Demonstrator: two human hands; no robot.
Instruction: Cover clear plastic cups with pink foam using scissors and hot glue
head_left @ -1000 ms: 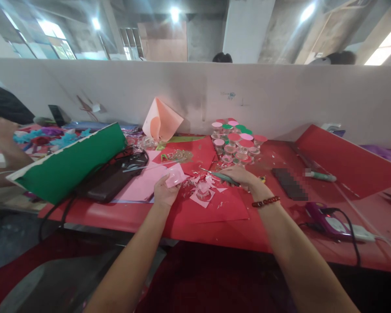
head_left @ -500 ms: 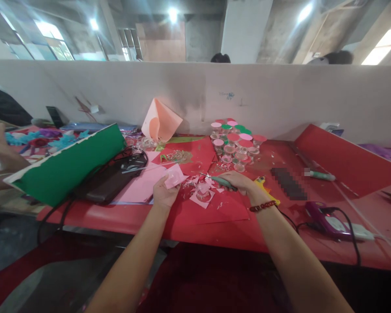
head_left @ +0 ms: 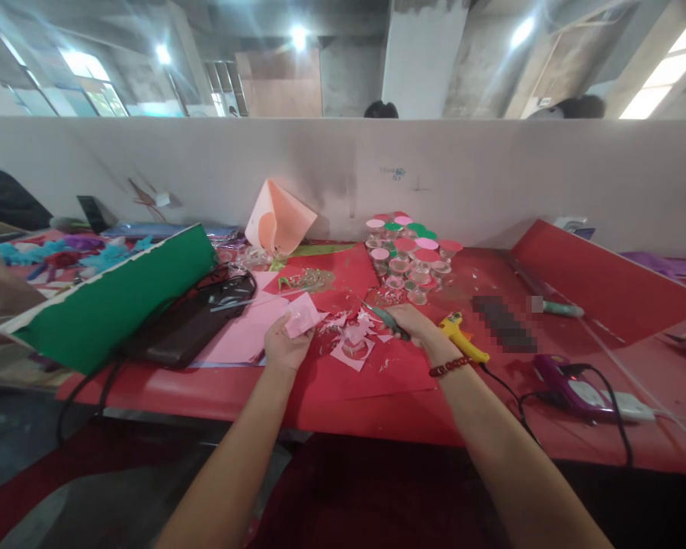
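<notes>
My left hand (head_left: 286, 347) is closed on a pink paper square (head_left: 301, 316) that has a clear plastic piece on its face. My right hand (head_left: 416, 323) grips green-handled scissors (head_left: 389, 319), blades pointing left towards the paper but apart from it. Below and between the hands, a second pink square with a clear round cup (head_left: 354, 349) lies on red paper (head_left: 377, 381), among pink paper scraps (head_left: 337, 324). Several clear cups topped with pink, red and green discs (head_left: 415, 259) stand clustered behind my right hand.
A yellow glue gun (head_left: 463, 338) lies right of my right wrist, its cord running to a purple power strip (head_left: 572, 393). A dark case (head_left: 188, 324) and a green board (head_left: 120, 293) are at left. A red board (head_left: 600, 278) leans at right. Another person's arm (head_left: 0, 293) shows far left.
The view has shifted slightly. My right hand and the scissors have moved a little, uncovering more of the glue gun. My left hand still holds the pink square, now tilted slightly differently.
</notes>
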